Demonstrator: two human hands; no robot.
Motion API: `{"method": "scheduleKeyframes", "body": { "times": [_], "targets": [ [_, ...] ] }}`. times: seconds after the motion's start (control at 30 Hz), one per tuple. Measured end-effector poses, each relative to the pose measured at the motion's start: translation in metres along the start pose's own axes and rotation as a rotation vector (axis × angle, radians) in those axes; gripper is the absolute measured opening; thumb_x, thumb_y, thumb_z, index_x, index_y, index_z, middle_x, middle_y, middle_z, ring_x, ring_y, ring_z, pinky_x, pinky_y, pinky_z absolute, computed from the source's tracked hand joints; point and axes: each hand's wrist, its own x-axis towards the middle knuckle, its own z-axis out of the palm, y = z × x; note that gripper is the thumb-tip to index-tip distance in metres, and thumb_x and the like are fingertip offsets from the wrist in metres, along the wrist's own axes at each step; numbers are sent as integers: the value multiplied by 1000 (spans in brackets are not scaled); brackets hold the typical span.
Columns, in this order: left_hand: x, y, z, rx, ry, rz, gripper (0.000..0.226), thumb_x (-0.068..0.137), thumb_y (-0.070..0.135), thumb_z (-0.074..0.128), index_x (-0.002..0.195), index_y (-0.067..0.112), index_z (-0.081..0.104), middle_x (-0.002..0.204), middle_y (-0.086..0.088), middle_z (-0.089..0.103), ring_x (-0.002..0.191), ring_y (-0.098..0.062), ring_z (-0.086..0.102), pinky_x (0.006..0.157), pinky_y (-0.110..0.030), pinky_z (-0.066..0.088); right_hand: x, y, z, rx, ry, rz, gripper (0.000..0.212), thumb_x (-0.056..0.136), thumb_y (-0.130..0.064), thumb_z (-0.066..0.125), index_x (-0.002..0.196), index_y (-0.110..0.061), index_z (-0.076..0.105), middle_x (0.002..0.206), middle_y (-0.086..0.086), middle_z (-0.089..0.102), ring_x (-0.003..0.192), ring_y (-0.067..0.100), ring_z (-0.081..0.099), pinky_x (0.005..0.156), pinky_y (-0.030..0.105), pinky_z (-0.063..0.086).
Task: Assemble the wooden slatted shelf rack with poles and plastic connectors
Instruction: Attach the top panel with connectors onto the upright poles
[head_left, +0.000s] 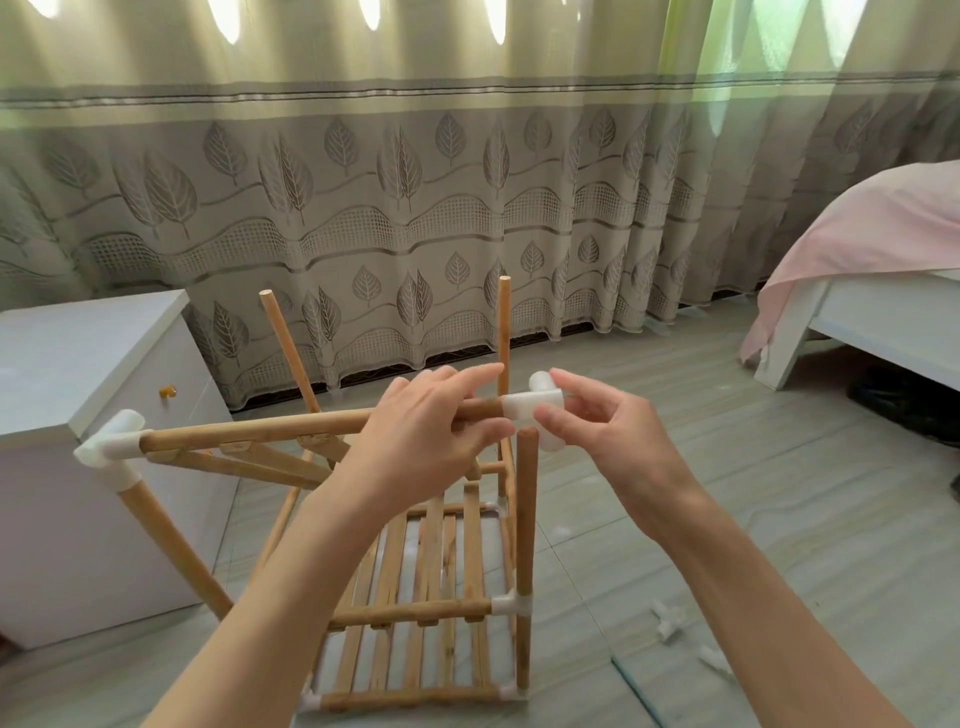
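The left hand (415, 441) grips the right end of a horizontal pole (249, 428), fingers curled round it. Just to its right, the right hand (592, 421) pinches the white plastic connector (532, 406) fitted on that pole's end, thumb below and fingers above. Directly under the connector stands the bare top of an upright pole (527, 519), close to it but apart. The horizontal pole runs left to a second white connector (111, 444) on a tilted pole. Below the hands, on the tiled floor (779, 519), sits the slatted shelf (415, 597) of the rack. Two more poles rise on the far side. Loose white connectors (670, 621) lie on the floor to the near right.
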Motion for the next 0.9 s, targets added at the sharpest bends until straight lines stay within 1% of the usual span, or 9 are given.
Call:
{"method": "scheduleKeyframes", "body": {
  "times": [0.07, 0.1, 0.2, 0.27, 0.47, 0.53, 0.63, 0.77, 0.9],
  "targets": [
    [0, 3, 2, 77, 3, 3, 58, 79, 62, 35, 133, 44, 41, 86, 13, 46, 85, -6, 40, 77, -27, 24, -1, 2, 2, 2, 19, -20, 51, 82, -13, 67, 130, -12, 52, 87, -8, 69, 83, -3, 64, 70, 7, 47],
    [0, 3, 3, 108, 15, 2, 55, 78, 63, 32, 129, 47, 44, 85, 12, 45, 84, -6, 39, 75, -27, 21, -2, 3, 3, -10, 32, -32, 50, 81, -13, 69, 129, -13, 54, 87, -8, 70, 84, -2, 65, 71, 8, 48],
    [0, 0, 6, 130, 73, -4, 36, 88, 53, 41, 120, 42, 53, 88, 12, 48, 85, -6, 40, 73, -26, 20, -5, 4, 5, -72, 70, -97, 48, 78, -15, 71, 125, -16, 58, 90, -4, 72, 85, 3, 67, 76, 14, 50],
    [0, 0, 6, 138, 104, 16, 32, 91, 48, 42, 118, 37, 55, 89, 13, 49, 85, -6, 41, 73, -25, 20, -7, 4, 6, -95, 83, -139, 44, 80, -14, 70, 123, -18, 59, 93, -2, 73, 86, 4, 67, 80, 17, 52],
    [1, 0, -1, 103, 219, 41, 25, 91, 37, 49, 111, 26, 59, 93, 9, 55, 88, -10, 46, 74, -26, 21, -9, -2, 12, 38, 49, -190, 43, 85, -9, 63, 125, -19, 55, 97, -3, 71, 88, 3, 67, 77, 13, 50],
    [3, -2, -2, 94, 213, 29, 23, 92, 36, 50, 110, 25, 59, 95, 8, 56, 90, -11, 47, 75, -27, 22, -10, 0, 19, 37, 47, -187, 45, 84, -9, 64, 126, -20, 52, 100, -4, 69, 93, 4, 66, 81, 18, 51],
    [3, -3, -1, 102, 173, 14, 20, 92, 33, 50, 108, 24, 57, 95, 8, 55, 91, -12, 47, 76, -29, 24, -8, 6, 25, 0, 85, -196, 31, 85, -14, 65, 113, -24, 58, 102, -4, 68, 98, 9, 64, 86, 27, 52],
    [3, -1, -1, 93, 151, 11, 16, 92, 28, 51, 107, 22, 55, 96, 8, 54, 90, -12, 46, 78, -30, 26, -4, 7, 19, 13, 94, -205, 23, 85, -9, 63, 107, -17, 60, 101, 3, 70, 92, 8, 67, 77, 19, 53],
    [1, -4, -4, 75, 124, 13, 13, 92, 26, 52, 104, 23, 54, 92, 12, 51, 87, -8, 43, 76, -28, 23, -3, 8, 16, -70, 45, -225, 29, 83, -5, 66, 111, -14, 60, 99, 4, 70, 91, 9, 67, 80, 25, 55]
  ]
}}
